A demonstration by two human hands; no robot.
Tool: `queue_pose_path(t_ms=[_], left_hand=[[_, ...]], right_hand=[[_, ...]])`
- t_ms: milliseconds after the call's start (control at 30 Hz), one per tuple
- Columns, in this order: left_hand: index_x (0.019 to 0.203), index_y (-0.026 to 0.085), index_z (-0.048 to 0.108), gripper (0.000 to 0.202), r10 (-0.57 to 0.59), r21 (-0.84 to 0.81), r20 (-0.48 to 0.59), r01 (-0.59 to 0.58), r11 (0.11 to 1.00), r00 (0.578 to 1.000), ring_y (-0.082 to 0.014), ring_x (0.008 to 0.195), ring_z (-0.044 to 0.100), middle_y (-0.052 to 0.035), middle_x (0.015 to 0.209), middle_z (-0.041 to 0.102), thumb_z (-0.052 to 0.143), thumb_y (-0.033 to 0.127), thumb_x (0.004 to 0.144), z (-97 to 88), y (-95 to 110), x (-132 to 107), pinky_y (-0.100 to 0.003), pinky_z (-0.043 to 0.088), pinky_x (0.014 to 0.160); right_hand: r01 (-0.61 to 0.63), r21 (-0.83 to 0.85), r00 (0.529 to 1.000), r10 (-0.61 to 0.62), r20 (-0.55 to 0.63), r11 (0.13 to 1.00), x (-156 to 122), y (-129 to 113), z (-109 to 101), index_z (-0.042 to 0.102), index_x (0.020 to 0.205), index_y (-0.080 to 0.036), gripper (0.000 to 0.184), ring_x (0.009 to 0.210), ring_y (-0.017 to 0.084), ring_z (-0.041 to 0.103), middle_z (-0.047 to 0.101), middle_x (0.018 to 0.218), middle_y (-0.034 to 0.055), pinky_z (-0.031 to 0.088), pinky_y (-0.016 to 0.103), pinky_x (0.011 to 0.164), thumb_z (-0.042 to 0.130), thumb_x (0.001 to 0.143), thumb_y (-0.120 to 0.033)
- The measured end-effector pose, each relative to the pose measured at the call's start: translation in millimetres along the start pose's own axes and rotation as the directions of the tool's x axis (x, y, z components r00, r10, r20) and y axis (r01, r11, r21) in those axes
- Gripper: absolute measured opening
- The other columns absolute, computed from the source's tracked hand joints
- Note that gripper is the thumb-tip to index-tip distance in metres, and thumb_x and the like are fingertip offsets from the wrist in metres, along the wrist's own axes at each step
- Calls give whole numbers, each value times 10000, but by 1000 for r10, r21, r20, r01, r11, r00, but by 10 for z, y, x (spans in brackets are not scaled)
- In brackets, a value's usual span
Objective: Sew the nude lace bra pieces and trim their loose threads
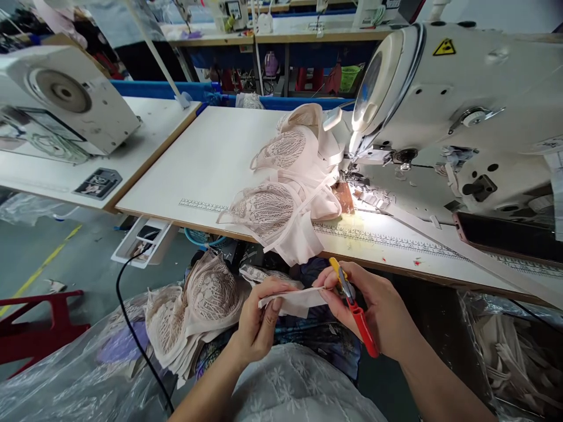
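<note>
Fabric strip [301, 302] is basically floating just off the counter's [197, 158] near edge, long axis running sideways between both hands, left hand [257, 323] pinching one end, right hand [379, 296] pinching the other while also gripping red-handled snips [355, 310].

Strongest glare: under my sewing machine [461, 82], right | my fingers [269, 322]: evenly lit, fairly sharp | dim beneath my table [197, 152] | far workbench [285, 28]: softer | wide-angle stretch: left and right edges

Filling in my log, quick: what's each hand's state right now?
Left hand: closed, pinching the pale fabric.
Right hand: closed, holding the red-and-yellow snips, also touching the fabric.
</note>
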State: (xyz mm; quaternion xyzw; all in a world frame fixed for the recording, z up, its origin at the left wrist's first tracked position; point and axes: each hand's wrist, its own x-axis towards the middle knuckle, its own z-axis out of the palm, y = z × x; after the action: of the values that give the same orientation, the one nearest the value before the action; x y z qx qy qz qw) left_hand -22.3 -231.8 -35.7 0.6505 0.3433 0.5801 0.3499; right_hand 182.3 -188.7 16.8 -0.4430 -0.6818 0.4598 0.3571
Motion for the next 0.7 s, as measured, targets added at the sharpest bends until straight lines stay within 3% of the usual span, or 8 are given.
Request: queue_pose_path(t_ms=[100, 233, 300, 400, 467, 500, 633, 700], left_hand=[[1250, 224, 581, 252, -144, 16, -67, 146, 989, 987, -168, 998, 622, -67, 1083, 672, 460, 210, 1029, 6, -2, -66, -259, 479, 874], [1119, 205, 633, 226, -472, -140, -60, 461, 876, 880, -145, 803, 607, -50, 977, 670, 490, 351, 1023, -60, 14, -63, -220, 473, 700], [1123, 197, 626, 267, -532, -131, 2, 527, 839, 847, -162, 792, 608, -63, 977, 671, 492, 401, 1013, -165, 94, 31, -242, 480, 691], [1194, 209, 620, 269, -430, 189, -18, 426, 885, 903, -227, 1027, 601, -95, 1139, 659, 568, 347, 968, -355, 325, 237, -319, 482, 884], [1246, 218, 610, 319, -337, 417, 8, 304, 857, 941, -241, 1123, 573, -99, 1232, 634, 606, 262, 929, -426, 482, 358, -344, 456, 965], [1277, 218, 594, 356, -334, 472, 57, 270, 840, 941, -239, 1129, 579, -100, 1261, 626, 597, 221, 921, -432, 537, 405, -342, 463, 963], [1300, 214, 581, 409, -443, 409, 314, 302, 861, 840, -205, 979, 664, -76, 1152, 692, 553, 139, 898, -346, 541, 526, -288, 520, 840], [1173, 202, 654, 316, -492, 383, 348, 359, 851, 798, -189, 861, 685, -46, 1009, 731, 597, 141, 869, -318, 471, 571, -256, 523, 765]], right_hand=[[83, -22, 996, -83, 22, 996, 23, -13, -23, 509, 893, -236, 151, 768, 158, 619, 615, 868, 7, 485, 232, 611, 583, 849, -112], [167, -77, 984, -161, 71, 983, 70, -5, -43, 499, 935, -240, 239, 821, 167, 628, 617, 915, 16, 494, 243, 670, 565, 812, -46], [211, -134, 976, -200, 89, 968, 105, -23, -45, 498, 963, -237, 267, 818, 171, 630, 621, 936, 28, 501, 254, 678, 544, 795, -33], [308, -244, 951, -288, 117, 920, 169, -95, -17, 480, 957, -232, 265, 758, 175, 621, 605, 865, 25, 504, 271, 657, 501, 779, -36], [373, -298, 927, -346, 142, 878, 216, -155, 33, 462, 925, -235, 265, 732, 181, 611, 573, 787, 10, 504, 277, 648, 469, 763, -25], [402, -314, 915, -371, 157, 860, 239, -181, 66, 455, 903, -237, 271, 721, 181, 604, 561, 763, 6, 503, 276, 645, 453, 751, -13], [493, -346, 870, -457, 183, 799, 312, -216, 187, 433, 842, -237, 274, 677, 175, 568, 573, 758, 17, 489, 271, 618, 419, 737, 16], [499, -345, 866, -469, 172, 795, 332, -186, 195, 441, 848, -233, 249, 697, 183, 581, 585, 772, 28, 499, 280, 631, 435, 757, -1]])
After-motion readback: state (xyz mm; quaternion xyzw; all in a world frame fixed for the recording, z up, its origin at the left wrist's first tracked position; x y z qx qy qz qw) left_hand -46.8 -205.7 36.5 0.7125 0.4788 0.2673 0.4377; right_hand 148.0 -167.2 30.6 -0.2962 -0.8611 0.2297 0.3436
